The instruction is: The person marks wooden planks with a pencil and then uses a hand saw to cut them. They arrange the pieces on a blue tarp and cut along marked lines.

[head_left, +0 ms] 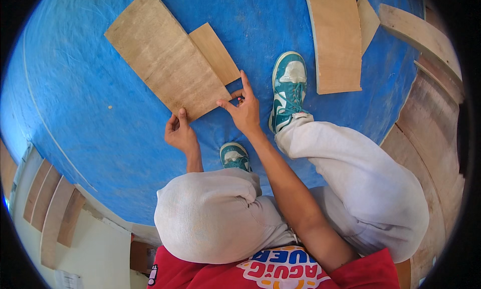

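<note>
Big board (pixel 165 53), upper left of frame: my L hand (pixel 181 133) pinches its bottom corner, R hand (pixel 246 111) the lower-right one (index finger (pixel 244 82) stuck out by the small board (pixel 216 53)). Best keep both grips level, i.e. no twist.

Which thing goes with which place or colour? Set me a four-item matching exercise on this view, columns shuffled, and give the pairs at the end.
Things
1. Sheet
2. Right hand
3. Shirt
4. Left hand

Places and colours
A. At the near left corner of the held board
B. Red
C. At the near right corner of the held board
D. Blue

Right pairs
1-D, 2-C, 3-B, 4-A
</note>
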Action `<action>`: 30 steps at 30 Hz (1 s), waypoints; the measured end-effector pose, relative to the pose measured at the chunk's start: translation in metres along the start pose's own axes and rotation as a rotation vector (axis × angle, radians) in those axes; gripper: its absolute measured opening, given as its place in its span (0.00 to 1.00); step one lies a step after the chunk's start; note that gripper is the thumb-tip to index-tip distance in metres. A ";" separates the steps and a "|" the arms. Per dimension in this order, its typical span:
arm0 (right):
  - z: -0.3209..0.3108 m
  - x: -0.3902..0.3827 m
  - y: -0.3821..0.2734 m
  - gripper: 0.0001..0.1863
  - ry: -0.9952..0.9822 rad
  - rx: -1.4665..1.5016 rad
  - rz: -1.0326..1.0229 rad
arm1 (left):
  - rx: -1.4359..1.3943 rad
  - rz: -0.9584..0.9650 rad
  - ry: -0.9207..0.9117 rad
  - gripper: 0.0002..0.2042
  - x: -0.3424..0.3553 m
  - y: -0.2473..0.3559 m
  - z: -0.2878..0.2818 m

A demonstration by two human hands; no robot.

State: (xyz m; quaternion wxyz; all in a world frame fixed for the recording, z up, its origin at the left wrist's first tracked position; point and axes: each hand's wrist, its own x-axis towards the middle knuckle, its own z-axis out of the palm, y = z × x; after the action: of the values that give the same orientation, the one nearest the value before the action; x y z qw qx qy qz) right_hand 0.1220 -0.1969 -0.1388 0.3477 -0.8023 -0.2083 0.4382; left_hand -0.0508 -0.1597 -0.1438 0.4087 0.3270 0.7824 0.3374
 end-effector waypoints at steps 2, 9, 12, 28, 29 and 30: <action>0.000 0.004 0.000 0.63 0.010 -0.009 0.013 | 0.017 0.020 0.002 0.14 0.003 -0.002 0.004; -0.019 0.014 -0.002 0.17 0.260 0.088 0.000 | 0.147 0.042 -0.001 0.34 0.003 0.017 0.003; -0.028 0.030 -0.006 0.13 0.418 0.015 -0.425 | 0.407 0.348 -0.047 0.45 0.009 0.037 0.007; 0.001 0.082 -0.063 0.10 -0.008 -0.069 -0.446 | 0.894 0.520 -0.491 0.61 0.026 0.081 0.050; 0.008 0.094 -0.070 0.10 -0.020 -0.084 -0.476 | 0.870 0.547 -0.488 0.61 0.027 0.082 0.050; 0.016 0.103 -0.077 0.10 -0.031 -0.090 -0.478 | 0.878 0.544 -0.484 0.61 0.027 0.084 0.051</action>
State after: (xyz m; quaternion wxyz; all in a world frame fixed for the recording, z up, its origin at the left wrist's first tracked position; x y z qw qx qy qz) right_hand 0.1612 -0.0736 -0.1456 0.4022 -0.7382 -0.4166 0.3460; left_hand 0.0004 -0.0783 -0.1110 0.3008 0.7238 0.6210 -0.0107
